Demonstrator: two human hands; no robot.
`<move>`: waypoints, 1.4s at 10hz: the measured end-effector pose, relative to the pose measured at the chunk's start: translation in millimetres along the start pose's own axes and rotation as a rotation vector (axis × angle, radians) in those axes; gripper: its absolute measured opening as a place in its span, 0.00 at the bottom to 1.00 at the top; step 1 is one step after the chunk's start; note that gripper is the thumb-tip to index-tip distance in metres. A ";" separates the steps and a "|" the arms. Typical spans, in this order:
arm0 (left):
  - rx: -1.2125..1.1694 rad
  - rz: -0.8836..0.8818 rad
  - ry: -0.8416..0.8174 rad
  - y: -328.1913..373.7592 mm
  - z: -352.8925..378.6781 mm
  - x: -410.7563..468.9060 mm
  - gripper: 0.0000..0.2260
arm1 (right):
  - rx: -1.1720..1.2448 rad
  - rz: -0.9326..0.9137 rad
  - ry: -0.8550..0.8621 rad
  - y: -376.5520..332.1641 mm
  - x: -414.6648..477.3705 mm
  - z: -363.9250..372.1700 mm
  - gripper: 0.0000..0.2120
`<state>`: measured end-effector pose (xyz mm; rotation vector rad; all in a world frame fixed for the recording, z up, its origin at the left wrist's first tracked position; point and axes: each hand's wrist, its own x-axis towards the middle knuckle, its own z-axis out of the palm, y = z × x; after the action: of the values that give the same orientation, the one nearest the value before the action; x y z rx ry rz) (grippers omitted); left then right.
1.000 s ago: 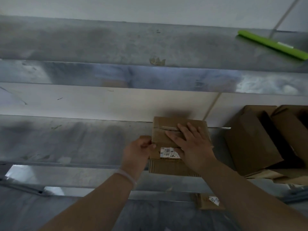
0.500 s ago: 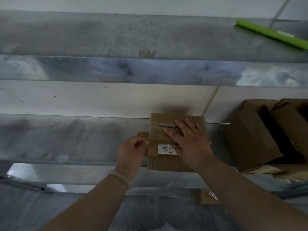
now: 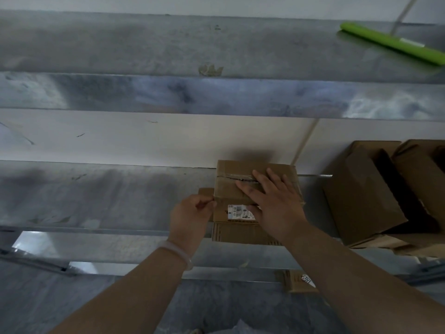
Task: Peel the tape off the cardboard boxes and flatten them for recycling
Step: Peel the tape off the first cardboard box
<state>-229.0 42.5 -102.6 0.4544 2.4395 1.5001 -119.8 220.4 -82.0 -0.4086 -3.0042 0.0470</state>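
Observation:
A small brown cardboard box (image 3: 231,189) stands on a grey metal step, with clear tape (image 3: 234,175) along its top seam and a white barcode label (image 3: 238,211) on its near side. My right hand (image 3: 272,201) lies flat on the box top with straight fingers, pressing it down. My left hand (image 3: 190,215) is at the box's left edge, fingers curled, thumb and forefinger pinching something thin there, probably a tape end. The tape end itself is too small to make out.
Two larger opened brown boxes (image 3: 366,194) lean at the right on flattened cardboard. A small cardboard piece (image 3: 297,280) with a white tag lies on the lower step. A green broom head (image 3: 390,42) rests on the upper step. White wall (image 3: 144,138) behind.
My left hand has drawn slightly left off the box's edge, fingers tightening into a pinch. My right hand stays flat on the box. The view shifted a little.

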 end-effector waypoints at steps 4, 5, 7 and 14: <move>0.071 0.199 -0.064 10.5 -2.5 5.9 0.11 | 0.001 -0.010 0.004 0.9 -1.6 -0.5 0.29; 0.093 0.202 -0.117 7.6 -8.9 10.2 0.07 | 0.001 -0.013 0.003 1.2 -1.6 -0.5 0.28; -0.178 -0.058 -0.318 2.9 -17.0 24.7 0.07 | 0.001 -0.015 0.001 1.7 -0.8 0.6 0.28; -0.140 -0.064 -0.090 4.7 -5.7 -1.4 0.07 | -0.017 -0.020 0.013 1.0 -1.8 1.8 0.29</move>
<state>-229.1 39.3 -95.9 0.4027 2.2417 1.5759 -118.1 220.9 -84.0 -0.3791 -2.9976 0.0174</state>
